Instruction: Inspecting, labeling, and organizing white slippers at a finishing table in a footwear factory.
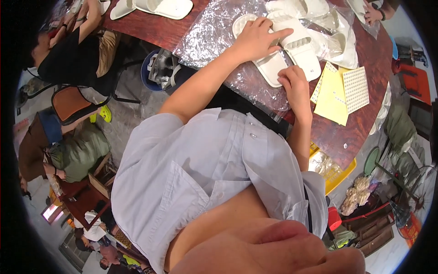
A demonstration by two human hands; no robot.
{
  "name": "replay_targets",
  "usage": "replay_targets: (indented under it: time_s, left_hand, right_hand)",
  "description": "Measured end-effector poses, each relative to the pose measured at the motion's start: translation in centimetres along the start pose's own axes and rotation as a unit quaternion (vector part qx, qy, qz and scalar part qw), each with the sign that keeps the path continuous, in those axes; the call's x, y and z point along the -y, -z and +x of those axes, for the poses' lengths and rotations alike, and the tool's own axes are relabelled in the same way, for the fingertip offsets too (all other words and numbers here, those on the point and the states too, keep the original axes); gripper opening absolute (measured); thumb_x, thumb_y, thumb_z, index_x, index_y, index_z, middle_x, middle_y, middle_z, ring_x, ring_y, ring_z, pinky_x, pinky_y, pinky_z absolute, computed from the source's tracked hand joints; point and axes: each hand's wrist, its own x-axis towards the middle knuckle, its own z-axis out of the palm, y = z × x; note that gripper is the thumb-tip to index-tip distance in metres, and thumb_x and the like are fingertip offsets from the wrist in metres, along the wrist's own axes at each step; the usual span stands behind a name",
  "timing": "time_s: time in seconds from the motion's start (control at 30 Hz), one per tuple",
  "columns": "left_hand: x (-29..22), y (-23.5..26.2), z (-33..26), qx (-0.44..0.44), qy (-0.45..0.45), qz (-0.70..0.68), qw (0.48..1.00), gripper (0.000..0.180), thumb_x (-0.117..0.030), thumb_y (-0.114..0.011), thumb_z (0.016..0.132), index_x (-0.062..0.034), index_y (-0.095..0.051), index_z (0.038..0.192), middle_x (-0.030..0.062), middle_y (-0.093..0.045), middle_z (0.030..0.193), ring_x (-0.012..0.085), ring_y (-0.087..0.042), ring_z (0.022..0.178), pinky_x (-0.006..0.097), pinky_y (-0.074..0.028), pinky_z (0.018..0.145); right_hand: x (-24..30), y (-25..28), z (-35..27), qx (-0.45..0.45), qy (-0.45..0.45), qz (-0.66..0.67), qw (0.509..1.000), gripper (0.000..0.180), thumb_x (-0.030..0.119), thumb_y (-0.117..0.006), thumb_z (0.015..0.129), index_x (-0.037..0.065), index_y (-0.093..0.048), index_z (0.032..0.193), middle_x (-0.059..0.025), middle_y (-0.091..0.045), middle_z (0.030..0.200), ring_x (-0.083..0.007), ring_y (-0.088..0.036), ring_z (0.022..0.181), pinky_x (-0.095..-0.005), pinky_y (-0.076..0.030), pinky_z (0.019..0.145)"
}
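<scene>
A pair of cream slippers lies side by side on clear plastic bags (pixel 200 41) on the dark red table. My left hand (pixel 258 40) rests across the strap of the left slipper (pixel 270 68), fingers spread, its index finger reaching toward the right slipper (pixel 303 57). By the near ends of the pair is my right hand (pixel 295 86), with thumb and fingertips drawn together. Whatever they pinch is too small or hidden to make out. Right of this hand lie a yellow sheet (pixel 332 98) and a pale sheet of small printed labels (pixel 356 89).
More cream slippers in clear plastic (pixel 335 39) lie at the far right of the table (pixel 340 141). Another pair (pixel 169 7) sits at the far left. A blue bin (pixel 148 75) and a yellow crate (pixel 340 180) stand below. Other people (pixel 68 59) sit to the left.
</scene>
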Motion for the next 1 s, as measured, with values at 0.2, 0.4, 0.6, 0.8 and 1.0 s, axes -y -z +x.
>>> replay_targets:
  time_s: [0.2,0.4,0.6,0.8,1.0]
  left_hand:
    - [-0.3,0.5,-0.2,0.031,0.014,-0.025,0.999,0.062,-0.036,-0.069,0.085,-0.0384,-0.047,0.143,0.0144,-0.056,0.118,0.0347,-0.049,0.120,0.049,-0.043,0.095]
    - [-0.6,0.6,-0.2,0.023,0.009,-0.025,0.999,0.063,-0.035,-0.070,0.085,-0.0367,-0.047,0.144,0.0135,-0.056,0.116,0.0339,-0.049,0.119,0.048,-0.043,0.093]
    - [-0.7,0.8,-0.1,0.048,0.022,-0.031,0.998,0.066,-0.032,-0.071,0.084,-0.0367,-0.045,0.144,0.0122,-0.055,0.117,0.0329,-0.048,0.121,0.049,-0.042,0.093]
    - [-0.6,0.8,-0.1,0.052,0.028,-0.045,0.997,0.067,-0.031,-0.072,0.083,-0.0367,-0.045,0.144,0.0124,-0.054,0.119,0.0329,-0.047,0.122,0.050,-0.042,0.094]
    - [-0.6,0.8,-0.1,0.054,0.029,-0.040,0.997,0.067,-0.032,-0.071,0.083,-0.0374,-0.045,0.145,0.0127,-0.053,0.121,0.0330,-0.046,0.123,0.050,-0.042,0.094]
  right_hand:
    - [-0.6,-0.6,-0.2,-0.003,0.015,0.000,1.000,0.010,0.002,-0.070,0.075,0.001,-0.064,0.083,-0.0130,-0.059,0.086,-0.0337,-0.057,0.087,-0.0422,-0.047,0.076]
    - [-1.1,-1.1,-0.1,-0.015,0.061,-0.023,0.998,0.011,0.001,-0.068,0.075,0.003,-0.060,0.082,-0.0127,-0.055,0.083,-0.0341,-0.054,0.083,-0.0436,-0.044,0.073]
    - [-0.8,-0.8,-0.2,-0.014,0.036,0.000,0.999,0.011,0.004,-0.067,0.077,0.001,-0.061,0.085,-0.0129,-0.056,0.086,-0.0339,-0.054,0.089,-0.0426,-0.045,0.078]
    - [-1.0,-1.1,-0.4,-0.017,0.029,0.006,0.999,0.014,0.002,-0.069,0.075,0.001,-0.061,0.086,-0.0128,-0.056,0.087,-0.0327,-0.056,0.089,-0.0420,-0.046,0.077]
    - [-1.6,-1.6,-0.2,-0.030,0.071,-0.026,0.997,0.017,0.001,-0.070,0.073,0.002,-0.059,0.085,-0.0131,-0.055,0.085,-0.0335,-0.055,0.086,-0.0429,-0.044,0.074]
